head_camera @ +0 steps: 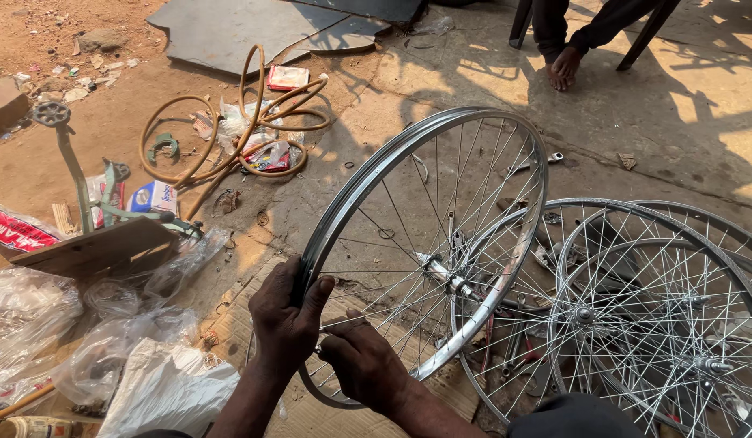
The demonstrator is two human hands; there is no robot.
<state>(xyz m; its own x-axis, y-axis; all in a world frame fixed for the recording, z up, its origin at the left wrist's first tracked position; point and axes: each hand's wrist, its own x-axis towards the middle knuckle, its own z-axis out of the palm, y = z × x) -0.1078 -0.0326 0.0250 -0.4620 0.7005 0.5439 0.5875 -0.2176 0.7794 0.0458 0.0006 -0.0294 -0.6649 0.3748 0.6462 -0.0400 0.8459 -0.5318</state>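
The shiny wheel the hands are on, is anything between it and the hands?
Nothing visible. The left hand grips the rim of the upright silver spoked bicycle wheel directly, and the right hand rests on its lower spokes and rim.

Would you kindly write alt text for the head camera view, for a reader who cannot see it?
A person's left hand grips the rim of a tilted silver spoked bicycle wheel, while the right hand reaches among its spokes near the rim. More spoked wheels lie flat to the right, with clear plastic bags and coiled tan tubing on the dusty ground.
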